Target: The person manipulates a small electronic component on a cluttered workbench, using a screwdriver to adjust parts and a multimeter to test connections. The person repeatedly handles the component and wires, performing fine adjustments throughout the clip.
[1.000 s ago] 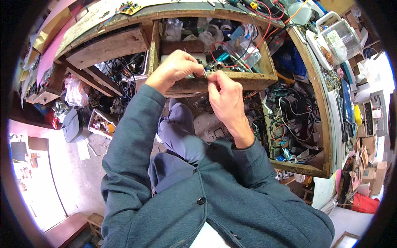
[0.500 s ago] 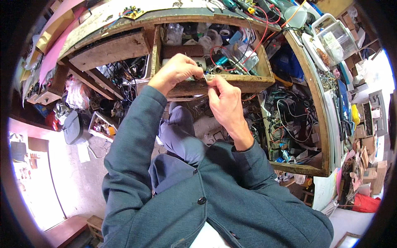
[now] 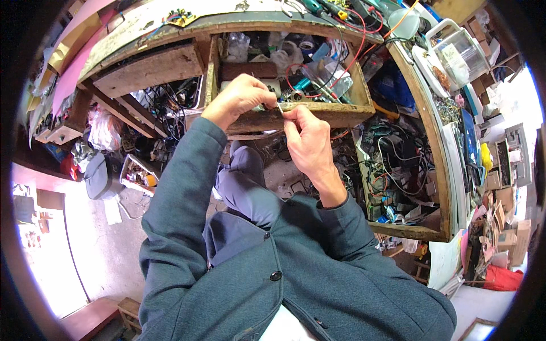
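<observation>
My left hand (image 3: 242,99) and my right hand (image 3: 306,136) meet at the front of an open wooden drawer (image 3: 350,109). Both pinch a small, thin, pale item (image 3: 280,108) between them, too small to name. The drawer holds a teal tool (image 3: 302,83), a brick-red block (image 3: 247,70), rolls of tape (image 3: 307,46), plastic bags (image 3: 239,45) and red and black wires.
The worktop (image 3: 131,25) carries a circuit board (image 3: 185,18), tools and a clear plastic container (image 3: 462,51). Tangled cables (image 3: 387,165) fill an open compartment at right. A box of parts (image 3: 141,173) and a grey case (image 3: 102,173) are low at left.
Compared with a second ago, both hands sit slightly lower in the picture, as does the drawer. The thin item is still between my pinched fingers.
</observation>
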Demonstrator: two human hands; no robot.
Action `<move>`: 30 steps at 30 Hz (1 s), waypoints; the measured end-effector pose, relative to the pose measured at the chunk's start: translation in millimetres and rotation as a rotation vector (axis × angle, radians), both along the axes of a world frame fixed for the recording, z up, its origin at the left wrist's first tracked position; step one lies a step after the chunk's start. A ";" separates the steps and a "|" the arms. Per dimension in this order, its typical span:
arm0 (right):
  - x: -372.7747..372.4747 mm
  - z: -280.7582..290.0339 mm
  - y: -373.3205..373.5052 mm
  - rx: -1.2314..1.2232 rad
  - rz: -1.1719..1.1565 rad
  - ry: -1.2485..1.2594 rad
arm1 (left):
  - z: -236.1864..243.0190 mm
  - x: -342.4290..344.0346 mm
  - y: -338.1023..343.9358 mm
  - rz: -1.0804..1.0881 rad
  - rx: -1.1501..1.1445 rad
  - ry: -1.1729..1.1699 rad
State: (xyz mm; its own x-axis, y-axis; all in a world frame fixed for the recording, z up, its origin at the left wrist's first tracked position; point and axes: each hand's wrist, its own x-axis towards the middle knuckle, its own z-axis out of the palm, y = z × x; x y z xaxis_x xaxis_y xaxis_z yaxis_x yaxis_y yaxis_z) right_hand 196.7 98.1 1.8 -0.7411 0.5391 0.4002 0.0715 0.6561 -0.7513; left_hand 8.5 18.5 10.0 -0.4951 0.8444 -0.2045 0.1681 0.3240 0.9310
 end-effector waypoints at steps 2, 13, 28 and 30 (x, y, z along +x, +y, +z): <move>-1.5 -1.4 2.3 0.060 0.022 0.019 | 4.6 2.6 -1.3 0.005 -0.010 0.017; -9.0 3.4 1.8 0.036 0.042 0.041 | 4.3 1.2 -2.5 -0.019 0.008 0.032; -3.6 4.9 -2.1 -0.018 0.028 0.006 | -0.4 3.4 -2.6 -0.001 0.012 0.048; -8.8 5.0 1.6 0.006 0.038 0.020 | 1.6 1.1 -2.0 -0.009 -0.010 0.014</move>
